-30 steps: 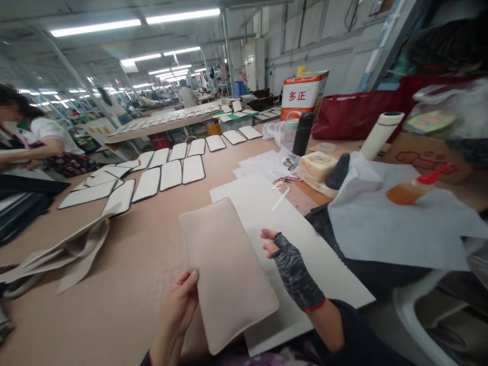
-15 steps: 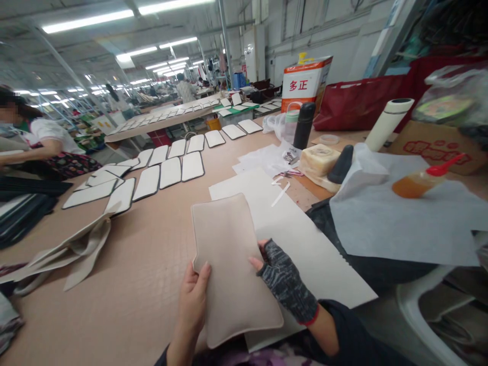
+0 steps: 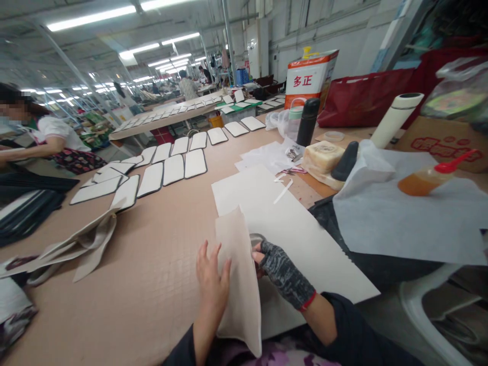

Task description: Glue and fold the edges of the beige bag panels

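Observation:
A beige padded leather-like panel [image 3: 241, 290] stands tilted nearly on edge in front of me, its broad face towards the left. My right hand [image 3: 284, 272], in a dark grey fingerless glove with a red cuff, pinches the panel's right edge; some of its fingers are hidden behind it. Bare, with fingers spread, my left hand [image 3: 212, 284] is at the panel's left face; whether the fingertips touch it I cannot tell. Under and beyond the panel lies a large white sheet [image 3: 305, 244] with thin white strips [image 3: 282, 191] on it.
Several white dark-edged pieces [image 3: 173, 169] lie in rows across the table. Beige strips [image 3: 93, 239] lie at the left. On the right are a black bottle [image 3: 307, 122], a yellowish block [image 3: 323, 155], a glue bottle [image 3: 423, 182] and a white flask [image 3: 396, 119]. A person [image 3: 57, 137] works at far left.
The panel has turned from lying face up to standing on edge. My left hand has let go of its left edge and spread its fingers; my right hand keeps its grip.

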The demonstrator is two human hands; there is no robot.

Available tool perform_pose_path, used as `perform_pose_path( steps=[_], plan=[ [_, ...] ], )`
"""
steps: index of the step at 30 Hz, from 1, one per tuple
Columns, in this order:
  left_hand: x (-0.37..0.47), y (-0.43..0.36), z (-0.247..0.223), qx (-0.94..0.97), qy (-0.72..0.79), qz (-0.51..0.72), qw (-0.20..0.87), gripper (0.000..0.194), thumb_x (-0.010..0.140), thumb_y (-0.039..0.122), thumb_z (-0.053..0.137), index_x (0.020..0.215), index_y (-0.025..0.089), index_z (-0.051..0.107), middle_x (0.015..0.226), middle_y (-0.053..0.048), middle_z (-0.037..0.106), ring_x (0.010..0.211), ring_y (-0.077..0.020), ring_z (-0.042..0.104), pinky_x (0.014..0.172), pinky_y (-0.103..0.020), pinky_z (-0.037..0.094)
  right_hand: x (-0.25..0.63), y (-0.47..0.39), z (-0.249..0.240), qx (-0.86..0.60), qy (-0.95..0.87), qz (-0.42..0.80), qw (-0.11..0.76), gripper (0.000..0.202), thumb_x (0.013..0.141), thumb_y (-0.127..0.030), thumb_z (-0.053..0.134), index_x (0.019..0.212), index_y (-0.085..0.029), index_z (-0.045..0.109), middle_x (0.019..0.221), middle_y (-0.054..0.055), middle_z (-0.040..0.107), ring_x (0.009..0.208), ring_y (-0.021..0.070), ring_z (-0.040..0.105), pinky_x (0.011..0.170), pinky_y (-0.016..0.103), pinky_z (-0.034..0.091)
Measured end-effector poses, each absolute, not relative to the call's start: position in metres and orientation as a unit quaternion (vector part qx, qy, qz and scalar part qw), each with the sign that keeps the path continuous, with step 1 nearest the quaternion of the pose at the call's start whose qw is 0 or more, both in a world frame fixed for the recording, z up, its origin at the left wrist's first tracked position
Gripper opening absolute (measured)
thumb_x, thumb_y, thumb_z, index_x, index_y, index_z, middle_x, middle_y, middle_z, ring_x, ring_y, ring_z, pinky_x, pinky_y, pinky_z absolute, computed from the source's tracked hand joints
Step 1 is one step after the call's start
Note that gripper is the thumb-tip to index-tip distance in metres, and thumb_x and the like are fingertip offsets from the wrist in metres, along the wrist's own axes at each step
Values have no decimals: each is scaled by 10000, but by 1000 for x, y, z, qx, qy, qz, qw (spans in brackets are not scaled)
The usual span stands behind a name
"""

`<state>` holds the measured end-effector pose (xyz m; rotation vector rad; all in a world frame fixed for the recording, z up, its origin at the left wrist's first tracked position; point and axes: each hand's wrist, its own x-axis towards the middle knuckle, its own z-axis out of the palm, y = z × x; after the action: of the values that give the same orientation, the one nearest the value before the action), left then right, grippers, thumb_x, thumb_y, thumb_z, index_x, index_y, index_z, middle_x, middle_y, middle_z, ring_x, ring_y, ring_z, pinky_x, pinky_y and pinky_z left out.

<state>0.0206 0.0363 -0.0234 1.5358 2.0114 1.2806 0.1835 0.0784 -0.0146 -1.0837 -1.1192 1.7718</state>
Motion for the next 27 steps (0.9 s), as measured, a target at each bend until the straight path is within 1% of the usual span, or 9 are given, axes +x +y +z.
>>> perform_pose_path(
  steps=[2,3,5,9,12,16,22,25,27],
  plan=[
    [27,35,-12,560,686,430,178,158,765,349,583,786,203,639,967,-96,625,1012,-265,532,913,-389,381,180,76,-10,-428,-462,682,372,215,712,-390,555,653,-187,515,550,-27,552,481,126,544,475,256,471],
    [30,35,-6,566,679,412,219,192,777,376,571,710,201,612,810,-68,626,851,-232,566,800,-343,425,178,74,-8,-427,-487,666,369,206,716,-380,540,639,-190,515,547,-22,551,484,132,542,480,264,471],
    [35,37,2,558,668,381,312,275,775,431,569,639,193,548,611,-12,558,616,-169,525,596,-265,410,174,72,-4,-432,-552,601,385,193,721,-362,515,624,-196,528,566,2,571,519,152,550,525,294,482],
    [39,43,3,505,632,387,442,329,766,480,565,654,176,510,562,24,514,525,-121,486,497,-218,375,169,68,-5,-443,-637,472,417,192,753,-344,488,679,-193,580,704,60,641,675,195,591,692,346,487],
    [37,46,3,489,612,389,485,327,759,467,569,638,169,507,551,28,509,505,-112,485,485,-213,381,170,66,-7,-438,-650,480,395,195,764,-336,475,671,-191,564,678,49,632,647,181,583,672,326,479],
    [21,47,14,498,640,422,405,296,759,405,577,596,167,511,513,40,464,491,-99,449,475,-200,357,185,76,-14,-441,-623,503,405,161,731,-332,489,681,-189,545,656,15,595,619,159,549,629,304,467],
    [8,43,34,478,663,493,297,248,791,390,555,650,186,538,539,32,517,503,-111,502,501,-206,395,206,104,-28,-530,-550,536,360,172,679,-353,542,622,-193,513,536,-2,547,505,153,517,527,305,463],
    [26,43,33,513,657,475,283,247,800,376,546,634,193,534,535,26,521,497,-118,519,501,-211,398,197,91,-17,-504,-550,521,415,301,752,-402,527,941,-169,554,877,85,647,693,188,620,629,330,525],
    [38,46,29,518,656,479,269,246,807,375,537,636,198,526,550,20,530,516,-122,526,509,-214,398,188,73,-8,-491,-579,470,450,471,766,-423,552,1159,-172,481,1120,136,594,879,230,629,736,378,540]
  ],
)
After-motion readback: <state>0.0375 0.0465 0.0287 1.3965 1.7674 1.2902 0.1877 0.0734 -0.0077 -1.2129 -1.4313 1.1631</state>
